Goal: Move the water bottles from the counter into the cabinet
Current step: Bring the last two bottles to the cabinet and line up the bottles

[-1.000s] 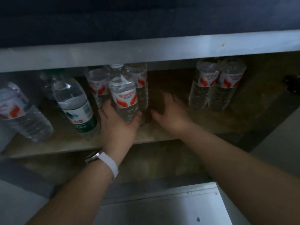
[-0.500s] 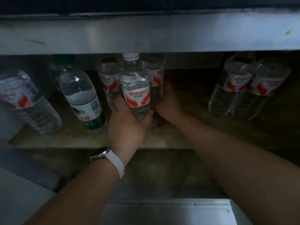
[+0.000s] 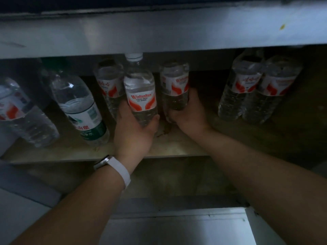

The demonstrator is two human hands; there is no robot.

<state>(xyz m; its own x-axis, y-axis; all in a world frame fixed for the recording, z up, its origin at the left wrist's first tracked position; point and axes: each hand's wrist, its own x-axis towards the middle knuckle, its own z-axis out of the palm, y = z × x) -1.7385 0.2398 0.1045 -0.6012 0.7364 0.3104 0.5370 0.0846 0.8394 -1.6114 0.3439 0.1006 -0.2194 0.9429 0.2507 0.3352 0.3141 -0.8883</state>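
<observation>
Already the wooden cabinet shelf (image 3: 177,145) carries seven bottles that I can count. My left hand (image 3: 134,128), with a white watch strap (image 3: 120,170) on its wrist, is wrapped around the lower body of a clear plastic water bottle with a white cap and a red-and-white label (image 3: 140,96), fingers behind and thumb in front. That bottle stands near the shelf's front, and I cannot tell whether its base is fully down on the wood. My right hand (image 3: 187,115) curls around the base of a second red-labelled clear bottle (image 3: 175,85) just beside it, a little further back. Behind the left hand's bottle stands a third red-labelled bottle (image 3: 110,85). To the left are a larger clear bottle with a green-and-white label (image 3: 79,106) and another red-labelled one at the far left edge (image 3: 21,110). Well to the right, a pair of red-labelled bottles (image 3: 238,89) stand touching each other. I judge the job well advanced: five bottles are put away and these two are being settled into place. What is left is to let go of both, then fetch whatever remains on the counter. Its top is hidden above the grey metal edge (image 3: 159,32), so I cannot say how many more there are.
</observation>
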